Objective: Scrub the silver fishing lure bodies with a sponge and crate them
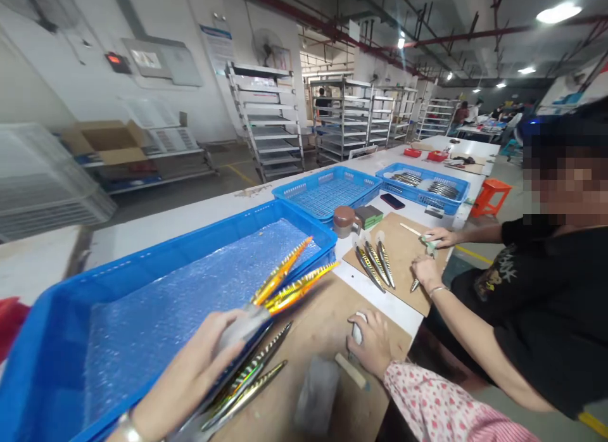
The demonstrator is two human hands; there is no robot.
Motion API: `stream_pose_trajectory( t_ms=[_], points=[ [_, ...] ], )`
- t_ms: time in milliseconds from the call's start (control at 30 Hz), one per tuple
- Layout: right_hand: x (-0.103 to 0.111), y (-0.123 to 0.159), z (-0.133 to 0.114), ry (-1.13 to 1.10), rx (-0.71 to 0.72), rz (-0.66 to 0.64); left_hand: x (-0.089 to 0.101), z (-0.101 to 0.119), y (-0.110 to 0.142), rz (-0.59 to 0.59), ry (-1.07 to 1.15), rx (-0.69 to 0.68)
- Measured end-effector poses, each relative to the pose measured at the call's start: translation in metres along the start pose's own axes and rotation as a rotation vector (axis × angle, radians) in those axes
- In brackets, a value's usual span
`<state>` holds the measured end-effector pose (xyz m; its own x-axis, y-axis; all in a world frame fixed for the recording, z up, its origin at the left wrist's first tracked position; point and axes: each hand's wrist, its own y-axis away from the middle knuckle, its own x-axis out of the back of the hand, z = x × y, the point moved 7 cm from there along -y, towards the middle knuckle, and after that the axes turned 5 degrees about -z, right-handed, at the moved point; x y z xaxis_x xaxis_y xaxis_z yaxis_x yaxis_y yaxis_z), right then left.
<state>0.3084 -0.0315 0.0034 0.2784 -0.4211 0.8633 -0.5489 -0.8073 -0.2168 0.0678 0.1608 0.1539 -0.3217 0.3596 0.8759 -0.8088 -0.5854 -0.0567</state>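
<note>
My left hand (202, 350), a bangle on its wrist, is closed on orange-and-gold fishing lures (299, 287). It grips their pale end, and their tips point away over the near edge of the blue tray (156, 263). Below that hand, dark silver-and-gold fishing lures (254, 378) lie on the brown board (327, 318). My right hand (373, 342), in a pink patterned sleeve, is closed round a small white object (360, 326) on the board; its kind is unclear. Beside it are a small wooden stick (351, 371) and a blurred grey block (317, 394).
On the right a co-worker's hands (430, 265) work over another board with several lures (373, 263). A brown mug (344, 222), green-and-grey blocks (369, 216) and a phone (392, 201) stand between. Further blue baskets (327, 192) line the table; metal racks (268, 122) stand behind.
</note>
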Motion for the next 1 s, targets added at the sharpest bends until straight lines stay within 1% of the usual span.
stream_pose_trajectory(
  t_ms=[33,100,167,200,300,367,433,467,533,600,667,733,833,933,1000],
  points=[
    [0.0,0.0,0.0,-0.009,0.0,0.002,-0.015,0.005,0.006,-0.032,-0.03,-0.013],
    [0.0,-0.001,0.0,-0.017,0.002,0.007,-0.045,0.008,0.014,-0.099,-0.078,-0.016],
    [0.0,-0.001,0.0,-0.014,0.007,0.005,-0.07,0.002,0.018,-0.139,-0.117,-0.006],
    [-0.001,-0.001,0.0,-0.01,0.007,0.004,-0.079,-0.004,0.019,-0.145,-0.133,0.004],
    [-0.001,-0.002,0.002,0.0,0.0,0.001,-0.093,-0.024,0.018,-0.143,-0.185,0.068],
    [-0.001,-0.002,0.003,0.001,-0.001,0.001,-0.095,-0.037,0.017,-0.165,-0.258,0.152],
    [-0.001,-0.002,0.003,0.0,-0.001,-0.002,-0.094,-0.039,0.014,-0.184,-0.355,0.22],
    [0.0,-0.001,0.004,0.002,-0.004,-0.004,-0.092,-0.036,0.013,-0.178,-0.408,0.239],
    [0.001,-0.001,0.005,0.014,-0.009,-0.016,-0.088,-0.021,0.01,-0.106,-0.515,0.234],
    [0.001,0.0,0.006,0.038,-0.015,-0.041,-0.085,-0.002,0.009,0.034,-0.608,0.201],
    [0.001,0.0,0.009,0.058,-0.017,-0.062,-0.09,0.016,0.012,0.131,-0.632,0.139],
    [0.001,-0.001,0.011,0.064,-0.013,-0.067,-0.106,0.027,0.014,0.128,-0.596,0.069],
    [0.0,-0.001,0.015,0.066,-0.004,-0.065,-0.136,0.038,0.011,0.053,-0.507,-0.001],
    [-0.001,-0.002,0.017,0.077,0.004,-0.071,-0.159,0.05,-0.007,0.008,-0.457,-0.017],
    [-0.001,-0.001,0.019,0.089,0.009,-0.07,-0.168,0.057,-0.027,-0.029,-0.451,0.031]
  ],
)
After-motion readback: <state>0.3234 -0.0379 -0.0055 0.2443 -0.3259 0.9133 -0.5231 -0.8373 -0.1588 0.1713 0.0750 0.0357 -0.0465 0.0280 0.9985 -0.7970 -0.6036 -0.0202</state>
